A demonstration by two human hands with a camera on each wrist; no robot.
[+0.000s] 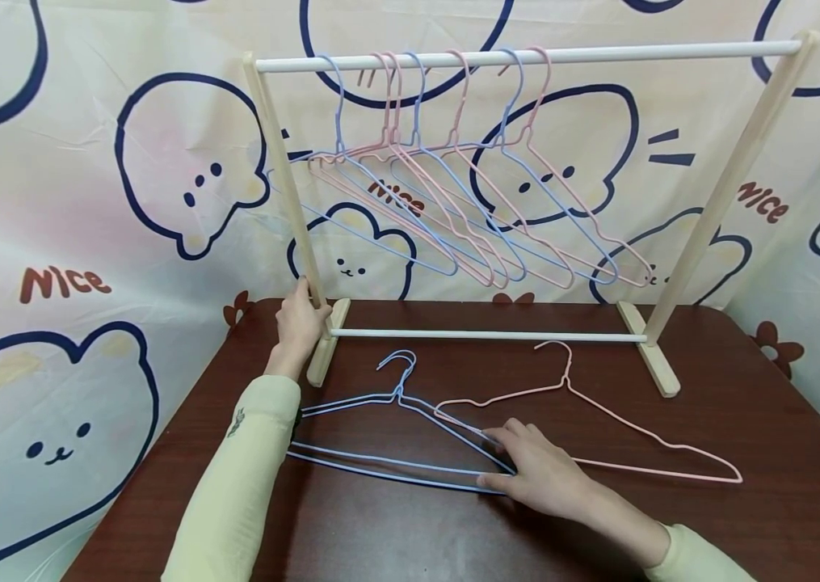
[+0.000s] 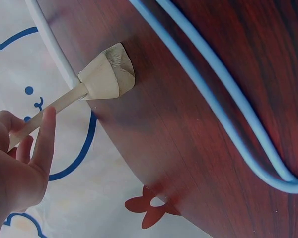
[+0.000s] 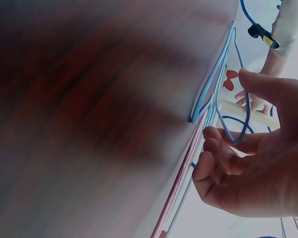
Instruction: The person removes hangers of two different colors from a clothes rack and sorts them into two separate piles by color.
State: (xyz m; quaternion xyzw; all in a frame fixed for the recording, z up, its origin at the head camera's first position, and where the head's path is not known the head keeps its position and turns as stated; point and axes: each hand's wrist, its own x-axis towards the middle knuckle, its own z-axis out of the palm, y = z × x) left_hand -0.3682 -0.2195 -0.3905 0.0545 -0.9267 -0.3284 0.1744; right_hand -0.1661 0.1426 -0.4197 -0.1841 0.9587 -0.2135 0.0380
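On the left, my left hand (image 1: 299, 327) grips the lower part of the wooden rack's left post (image 1: 279, 162), just above its foot. In the left wrist view, the fingers wrap that post, one finger lying along it. Two blue hangers (image 1: 400, 392) lie nearly stacked on the table, hooks pointing away. My right hand (image 1: 544, 473) is at their right end; in the right wrist view its thumb and curled fingers hold a blue hanger's end (image 3: 248, 109). A pink hanger (image 1: 567, 368) lies to the right, its left end overlapping the blue ones and its bottom bar partly behind the hand.
Several blue and pink hangers (image 1: 417, 105) hang from the rack's white top rail (image 1: 671, 52), bunched toward the left and middle. A thin lower rail (image 1: 489, 334) joins the feet. The dark wooden table (image 1: 417, 533) ends at a patterned cloth backdrop.
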